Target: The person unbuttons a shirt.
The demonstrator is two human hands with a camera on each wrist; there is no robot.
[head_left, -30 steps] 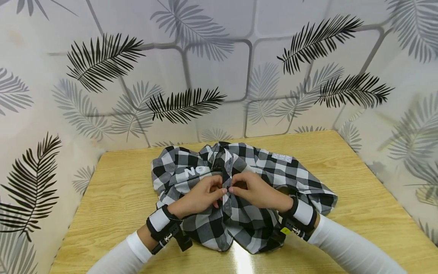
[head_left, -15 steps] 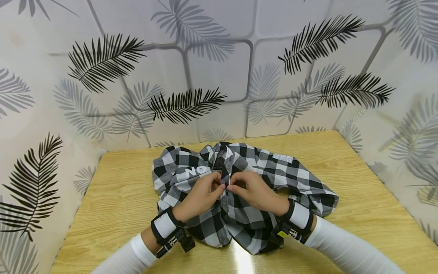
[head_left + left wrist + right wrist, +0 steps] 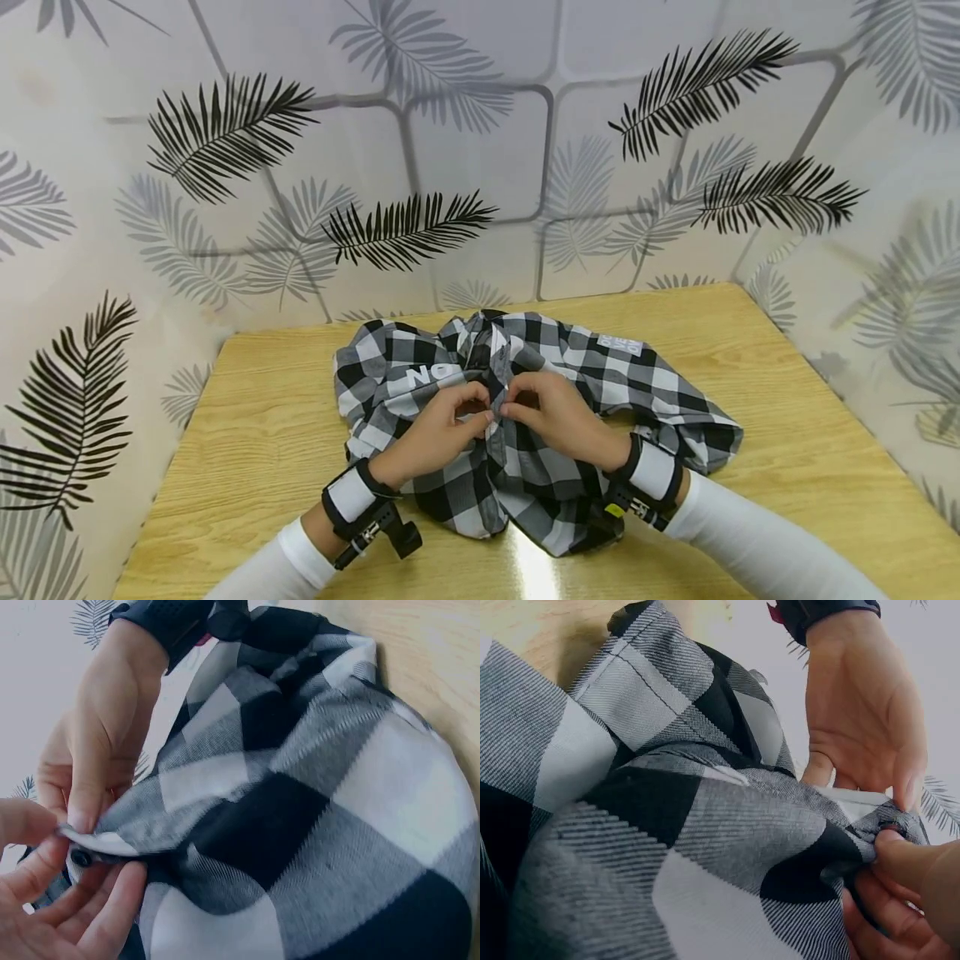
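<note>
A black, grey and white checked shirt (image 3: 457, 500) lies bunched on the table, white lettering across its chest and on one sleeve. At the middle of its front strip (image 3: 497, 367), my left hand (image 3: 442, 429) and right hand (image 3: 558, 417) meet, thumbs and index fingers almost tip to tip. Each pinches an edge of the cloth. Close up in the left wrist view, a dark round button (image 3: 81, 857) shows between the left fingers, just under the folded edge. The right thumb presses the strip beside a small buttonhole-like slit (image 3: 889, 825) in the right wrist view.
The wooden table (image 3: 255, 417) extends around the shirt on both sides. Behind it and at the sides stands a pale wall covering (image 3: 480, 150) with leaf prints. Black wrist straps with small devices (image 3: 401, 533) sit close over the table and cloth.
Both hands are slightly farther up the front strip than a second ago, still pinching it. Over the last half second the left wrist has shifted a little to the left.
</note>
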